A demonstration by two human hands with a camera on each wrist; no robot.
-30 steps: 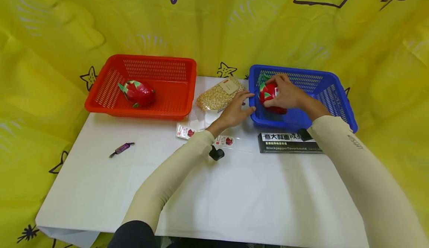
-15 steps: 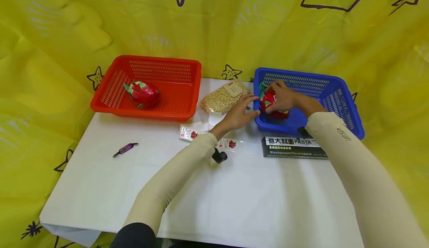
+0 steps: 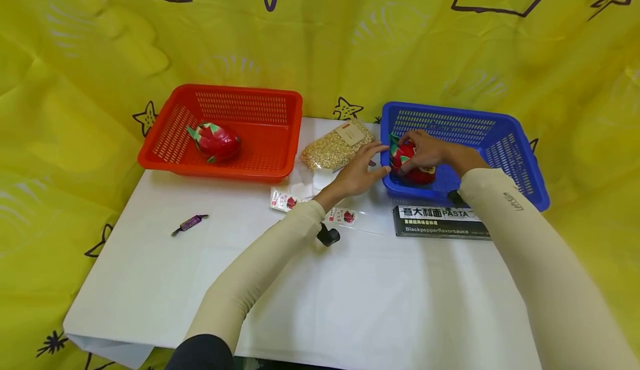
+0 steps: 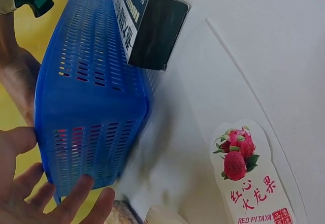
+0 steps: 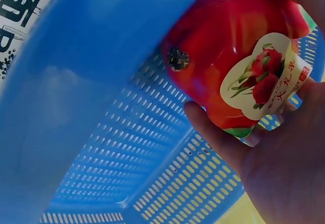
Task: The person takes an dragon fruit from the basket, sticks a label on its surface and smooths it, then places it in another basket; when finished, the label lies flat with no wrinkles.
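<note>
My right hand (image 3: 430, 150) grips a red dragon fruit (image 3: 421, 176) with green tips inside the blue basket (image 3: 500, 117), near its left wall. In the right wrist view, thumb and fingers lie around the dragon fruit (image 5: 203, 66), and a label (image 5: 261, 76) on it is partly lifted. My left hand (image 3: 356, 174) is at the basket's left rim, its fingers spread. The left wrist view has its thumb against the blue rim (image 4: 38, 107). A second dragon fruit (image 3: 218, 143) lies in the red basket (image 3: 245, 93).
Between the baskets lies a bag of yellow kernels (image 3: 327, 150). Labelled clear packaging (image 3: 342, 216) is on the table near the left forearm. A black pasta box (image 3: 435, 228) lies before the blue basket. A purple wrapped candy (image 3: 190, 224) is at the left.
My right hand has lowered slightly with the dragon fruit into the blue basket. The left hand stays at the rim. The head view has shifted a little.
</note>
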